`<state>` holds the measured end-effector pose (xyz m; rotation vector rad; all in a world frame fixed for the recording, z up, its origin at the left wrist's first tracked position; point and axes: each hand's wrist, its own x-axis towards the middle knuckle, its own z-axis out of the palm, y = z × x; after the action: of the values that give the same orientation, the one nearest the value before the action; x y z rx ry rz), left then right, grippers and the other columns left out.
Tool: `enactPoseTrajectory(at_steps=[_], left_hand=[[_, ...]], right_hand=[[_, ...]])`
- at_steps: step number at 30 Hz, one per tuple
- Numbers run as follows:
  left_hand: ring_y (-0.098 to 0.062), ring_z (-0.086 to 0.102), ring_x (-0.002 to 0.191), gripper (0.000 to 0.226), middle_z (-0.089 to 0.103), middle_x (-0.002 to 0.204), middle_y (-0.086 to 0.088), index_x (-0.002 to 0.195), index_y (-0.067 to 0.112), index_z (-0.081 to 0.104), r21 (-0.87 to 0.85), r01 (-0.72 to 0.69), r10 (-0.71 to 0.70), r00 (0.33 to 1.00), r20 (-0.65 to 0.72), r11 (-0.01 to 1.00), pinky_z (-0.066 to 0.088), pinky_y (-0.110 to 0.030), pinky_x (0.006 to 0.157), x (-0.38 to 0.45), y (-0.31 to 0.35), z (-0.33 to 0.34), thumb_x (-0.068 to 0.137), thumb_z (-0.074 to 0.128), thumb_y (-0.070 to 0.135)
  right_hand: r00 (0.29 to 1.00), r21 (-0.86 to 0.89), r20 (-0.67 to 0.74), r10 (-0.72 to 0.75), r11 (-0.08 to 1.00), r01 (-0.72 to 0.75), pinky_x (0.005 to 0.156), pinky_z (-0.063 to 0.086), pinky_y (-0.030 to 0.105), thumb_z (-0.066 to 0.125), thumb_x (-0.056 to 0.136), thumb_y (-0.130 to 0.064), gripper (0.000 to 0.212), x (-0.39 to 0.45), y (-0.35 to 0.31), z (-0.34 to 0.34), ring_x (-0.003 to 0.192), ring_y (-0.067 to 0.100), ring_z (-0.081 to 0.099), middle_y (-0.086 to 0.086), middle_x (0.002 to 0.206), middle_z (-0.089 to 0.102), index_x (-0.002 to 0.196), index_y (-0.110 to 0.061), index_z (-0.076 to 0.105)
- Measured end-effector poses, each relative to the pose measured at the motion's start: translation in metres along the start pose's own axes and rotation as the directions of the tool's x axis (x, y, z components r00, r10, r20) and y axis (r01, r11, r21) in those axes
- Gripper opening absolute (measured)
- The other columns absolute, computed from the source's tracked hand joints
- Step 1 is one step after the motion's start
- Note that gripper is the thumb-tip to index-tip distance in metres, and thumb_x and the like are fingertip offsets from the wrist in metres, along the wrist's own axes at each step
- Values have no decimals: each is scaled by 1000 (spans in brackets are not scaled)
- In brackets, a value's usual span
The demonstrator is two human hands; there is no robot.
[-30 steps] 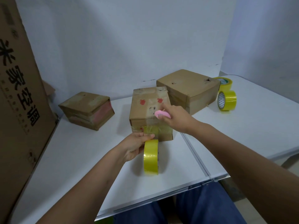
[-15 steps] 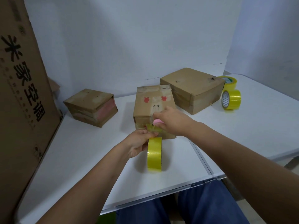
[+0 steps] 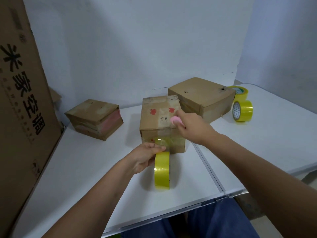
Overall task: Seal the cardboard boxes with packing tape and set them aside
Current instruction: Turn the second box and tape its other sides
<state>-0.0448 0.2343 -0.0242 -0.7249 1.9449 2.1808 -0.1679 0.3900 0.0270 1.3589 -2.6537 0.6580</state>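
White tabletop (image 3: pixel 82 169) runs from its metal near edge toward a pale wall, with a seam between two panels on the right. Nearest, the left hand (image 3: pixel 145 158) grips a yellow tape roll (image 3: pixel 162 170) standing on edge, with a strip stretched up onto the front face of the middle cardboard box (image 3: pixel 158 115). The right hand (image 3: pixel 192 127) holds a small pink cutter (image 3: pixel 175 120) over that box's near right corner, fingers curled round it. Bare surface lies left and right of the arms. Farther back sit a left box (image 3: pixel 94 115) and a larger right box (image 3: pixel 200 98), with two spare tape rolls (image 3: pixel 242 110) beyond. Tall printed cardboard (image 3: pixel 22 100) walls the left edge.
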Motion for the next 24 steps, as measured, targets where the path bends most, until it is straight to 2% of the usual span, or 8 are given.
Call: enactPoseTrajectory(at_steps=[2,4,8,11,13,17,21,24], left_hand=[[-12,67,67,10,71,83,-6,85,9,69,-1,3,-3,1000,3,1000,55,-21,61,1,1,2,93,65,14],[-13,68,69,9,71,87,-8,91,7,70,1,9,-9,1000,4,1000,55,-22,61,2,3,2,93,65,14],[-13,67,71,10,70,89,-8,95,7,70,8,15,-15,1000,22,1000,55,-22,62,3,5,0,93,64,15],[-12,67,74,17,71,91,-7,103,5,70,44,0,-1,1000,25,999,55,-22,65,4,4,-1,93,64,18],[-12,67,75,20,71,91,-5,106,7,69,82,-8,6,1000,22,997,55,-22,67,5,2,-3,92,66,22],[-13,65,73,13,70,85,-3,95,13,68,128,-26,25,1000,10,991,54,-23,69,9,2,-8,89,70,24],[-12,61,68,14,66,76,-1,79,16,61,146,-45,45,999,6,988,52,-22,68,11,1,-13,89,71,20],[-8,63,65,11,66,75,0,84,14,62,170,31,-36,999,28,985,52,-19,63,4,-3,-22,87,72,17]], right_hand=[[992,14,-126,11,1000,-9,67,50,42,32,104,-33,29,5,6,3,76,29,60,3,87,61,130,-25,41],[985,27,-170,-28,999,33,66,46,36,29,105,-30,30,13,7,8,79,24,57,-2,93,56,131,-33,43],[985,138,-136,-106,982,125,73,37,28,46,100,-25,21,31,3,27,92,18,50,-1,105,51,117,-21,58],[993,123,-59,-104,986,111,94,40,35,57,93,-41,34,38,8,40,118,20,40,-1,127,52,124,-27,58],[989,106,-74,-128,985,135,100,37,37,60,90,-48,39,38,12,44,124,22,36,-3,135,51,125,-29,58],[984,63,-129,-122,989,131,98,38,40,60,89,-51,40,37,12,49,124,24,37,-5,137,51,121,-29,62],[982,-34,-155,-106,994,102,91,45,43,58,88,-53,50,37,12,58,114,27,45,0,126,58,130,-25,58],[982,-79,-178,-61,996,47,88,42,40,57,91,-50,48,37,9,58,114,27,43,0,126,56,133,-27,55]])
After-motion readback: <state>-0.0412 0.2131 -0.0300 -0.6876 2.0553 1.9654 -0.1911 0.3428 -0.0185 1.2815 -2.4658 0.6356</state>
